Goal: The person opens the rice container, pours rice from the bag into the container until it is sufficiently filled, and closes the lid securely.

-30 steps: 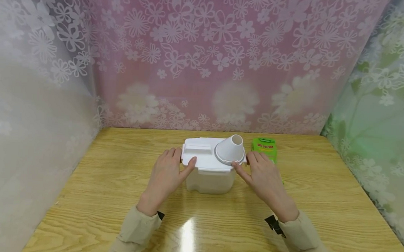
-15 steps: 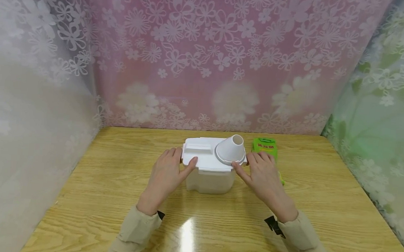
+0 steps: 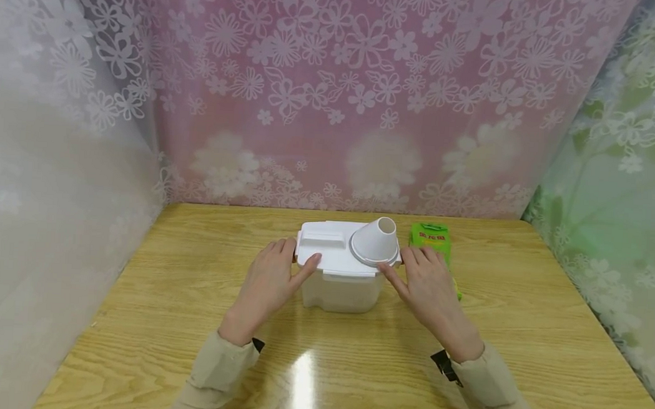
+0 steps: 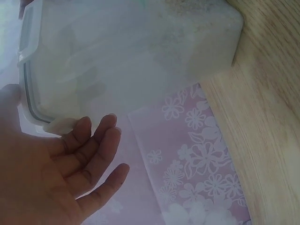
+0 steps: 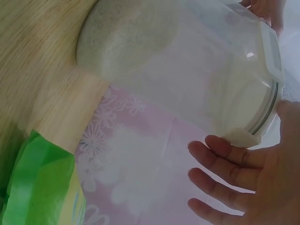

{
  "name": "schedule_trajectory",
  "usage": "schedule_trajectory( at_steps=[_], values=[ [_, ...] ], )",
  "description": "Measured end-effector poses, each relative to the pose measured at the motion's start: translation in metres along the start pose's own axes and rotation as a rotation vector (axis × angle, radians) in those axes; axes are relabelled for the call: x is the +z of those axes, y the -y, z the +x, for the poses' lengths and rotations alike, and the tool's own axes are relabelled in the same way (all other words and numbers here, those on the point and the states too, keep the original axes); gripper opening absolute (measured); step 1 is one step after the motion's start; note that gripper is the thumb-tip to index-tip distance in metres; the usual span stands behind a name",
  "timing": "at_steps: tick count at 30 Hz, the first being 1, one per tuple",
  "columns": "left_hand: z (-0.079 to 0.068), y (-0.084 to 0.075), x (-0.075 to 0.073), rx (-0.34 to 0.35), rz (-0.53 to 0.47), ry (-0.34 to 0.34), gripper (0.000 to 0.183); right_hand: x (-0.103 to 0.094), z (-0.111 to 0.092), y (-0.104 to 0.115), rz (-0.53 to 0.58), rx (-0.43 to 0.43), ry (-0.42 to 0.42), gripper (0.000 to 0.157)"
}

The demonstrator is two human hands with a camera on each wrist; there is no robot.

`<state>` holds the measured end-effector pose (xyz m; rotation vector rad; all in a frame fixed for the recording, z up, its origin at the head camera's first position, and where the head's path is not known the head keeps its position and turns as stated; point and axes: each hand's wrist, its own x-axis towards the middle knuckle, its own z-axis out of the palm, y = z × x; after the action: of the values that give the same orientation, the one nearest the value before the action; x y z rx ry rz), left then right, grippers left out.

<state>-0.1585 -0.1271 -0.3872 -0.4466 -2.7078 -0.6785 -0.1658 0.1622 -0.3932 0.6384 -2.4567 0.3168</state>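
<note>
A translucent storage container (image 3: 341, 293) stands upright on the table. Pale grainy contents show low in it in both wrist views. Its white lid (image 3: 332, 261) bears a raised handle and, at the right, a cone-shaped white cup (image 3: 376, 242). At the lid's left end my left hand (image 3: 269, 276) holds on, thumb on the top and index finger at the side clip (image 4: 61, 125). My right hand (image 3: 429, 286) grips the opposite end likewise, its finger at the other clip (image 5: 243, 139). The remaining fingers of both hands curve loosely beside the container.
Just behind my right hand lies a green bag (image 3: 431, 237) with red print, partly hidden by the hand. The wooden table (image 3: 185, 321) is bordered at the back by a pink flowered curtain (image 3: 333, 105), with more curtains on both sides.
Both hands keep the same hold on the lid. Container and bag stay put; only the head view shifts slightly.
</note>
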Motion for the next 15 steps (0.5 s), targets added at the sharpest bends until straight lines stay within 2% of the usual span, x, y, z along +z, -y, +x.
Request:
schedule_trajectory(
  at_steps=[5,9,12,15],
  values=[
    [-0.003,0.006,0.001,0.042,-0.034,0.014,0.047,-0.001,-0.005,-0.002,0.019,0.024,0.039,0.075],
    [-0.010,0.015,0.004,0.050,-0.056,0.065,0.052,0.000,-0.010,-0.002,0.037,0.031,0.092,0.074],
    [-0.015,0.019,0.008,0.057,-0.031,0.113,0.058,0.004,-0.013,0.001,0.045,0.037,0.115,0.074],
    [-0.018,0.021,0.013,0.118,0.017,0.119,0.060,0.008,-0.013,0.006,0.042,0.050,0.115,0.085]
  ],
)
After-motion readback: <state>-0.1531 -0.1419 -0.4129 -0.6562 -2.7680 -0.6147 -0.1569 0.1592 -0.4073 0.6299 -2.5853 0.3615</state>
